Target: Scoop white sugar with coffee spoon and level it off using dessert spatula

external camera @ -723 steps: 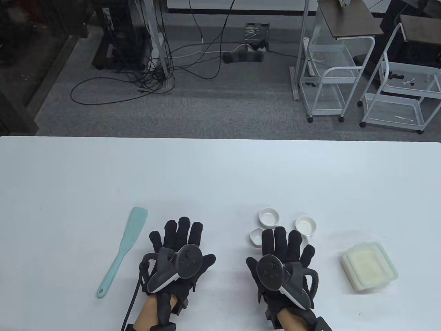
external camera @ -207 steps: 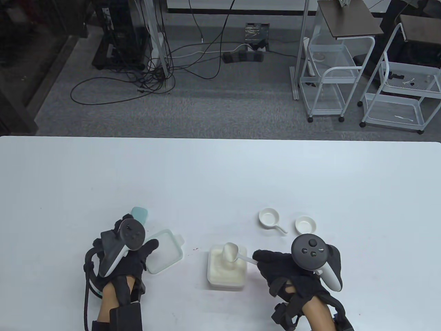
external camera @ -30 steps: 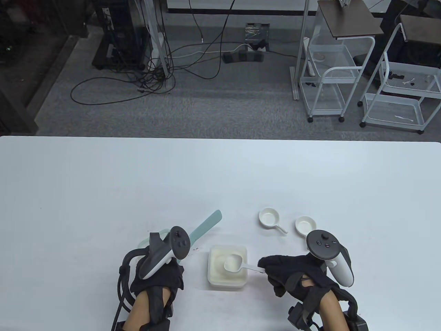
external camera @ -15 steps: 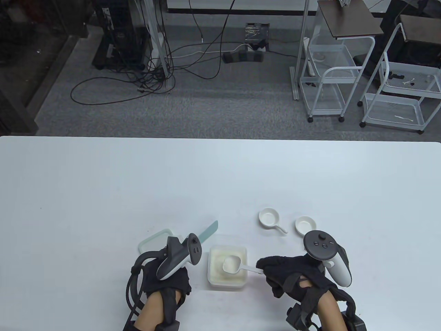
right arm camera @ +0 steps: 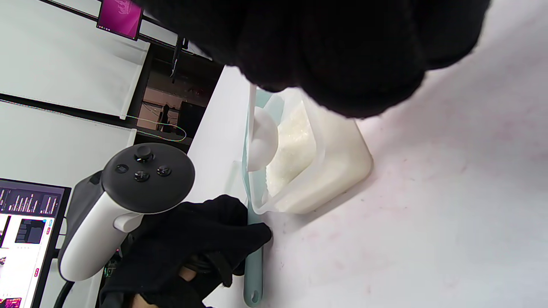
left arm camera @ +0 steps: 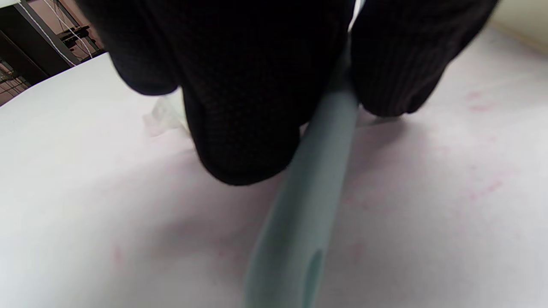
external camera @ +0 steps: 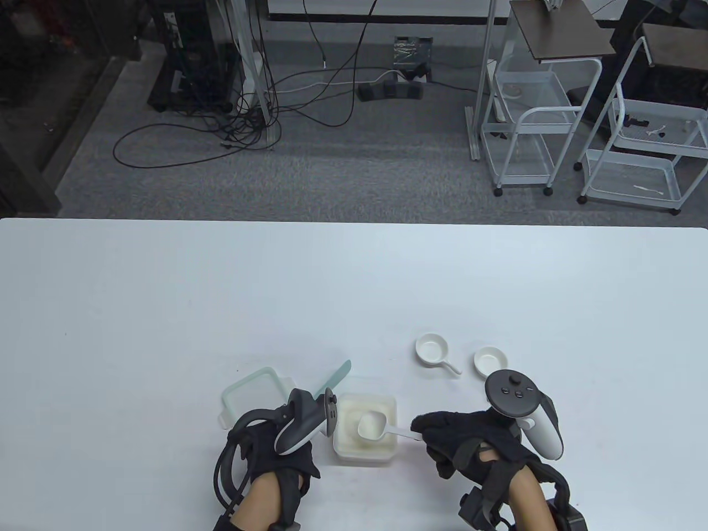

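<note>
My right hand pinches the handle of the coffee spoon; its bowl, heaped with white sugar, sits over the open sugar container, just left of my fingertips. My left hand grips the dessert spatula by its handle, blade on edge, angled up and away beside the container's left rim.

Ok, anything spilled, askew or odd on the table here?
No spill shows. The sugar container sits open, its lid beside it. Faint reddish specks mark the table. The spoon and the spatula are both held.
</note>
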A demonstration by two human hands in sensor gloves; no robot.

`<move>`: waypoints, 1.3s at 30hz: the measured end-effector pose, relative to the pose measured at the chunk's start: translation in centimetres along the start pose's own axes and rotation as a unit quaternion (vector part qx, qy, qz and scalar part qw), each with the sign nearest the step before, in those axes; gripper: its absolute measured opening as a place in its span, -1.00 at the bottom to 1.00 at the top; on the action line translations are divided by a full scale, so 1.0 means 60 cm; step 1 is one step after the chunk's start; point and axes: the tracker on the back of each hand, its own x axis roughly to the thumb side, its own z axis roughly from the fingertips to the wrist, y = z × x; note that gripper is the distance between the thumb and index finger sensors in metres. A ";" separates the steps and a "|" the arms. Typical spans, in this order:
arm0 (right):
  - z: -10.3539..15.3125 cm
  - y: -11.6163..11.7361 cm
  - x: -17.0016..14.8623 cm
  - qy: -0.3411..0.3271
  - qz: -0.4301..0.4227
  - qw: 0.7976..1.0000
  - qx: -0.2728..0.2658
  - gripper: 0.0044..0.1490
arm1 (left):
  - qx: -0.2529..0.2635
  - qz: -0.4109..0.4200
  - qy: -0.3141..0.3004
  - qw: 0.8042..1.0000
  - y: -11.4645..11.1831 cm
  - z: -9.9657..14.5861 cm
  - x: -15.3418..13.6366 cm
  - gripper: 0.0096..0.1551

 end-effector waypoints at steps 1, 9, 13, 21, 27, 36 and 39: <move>0.000 0.000 0.000 0.000 0.000 1.000 0.000 -0.47 | 0.001 -0.004 0.003 1.000 0.001 0.002 0.000 -0.40; -0.001 0.001 0.000 0.001 -0.001 1.000 0.000 -0.47 | 0.070 0.086 -0.031 0.993 0.032 0.024 -0.027 0.02; -0.001 0.002 0.000 0.001 0.000 1.000 0.000 -0.47 | 0.131 0.125 -0.089 0.979 0.045 0.031 -0.035 0.33; -0.002 0.002 -0.001 0.001 -0.003 1.000 0.001 -0.46 | 0.231 0.189 -0.203 0.933 0.060 0.048 -0.040 0.33; -0.003 0.002 -0.002 0.001 -0.002 1.000 0.000 -0.46 | 0.235 0.206 -0.214 0.925 0.061 0.046 -0.043 0.31; 0.020 -0.043 -0.005 -0.032 -0.058 0.993 -0.102 -0.46 | 0.238 0.217 -0.212 0.923 0.061 0.046 -0.050 0.30; 0.036 -0.069 -0.017 -0.035 -0.098 0.982 -0.159 -0.46 | 0.234 0.211 -0.209 0.926 0.060 0.046 -0.049 0.28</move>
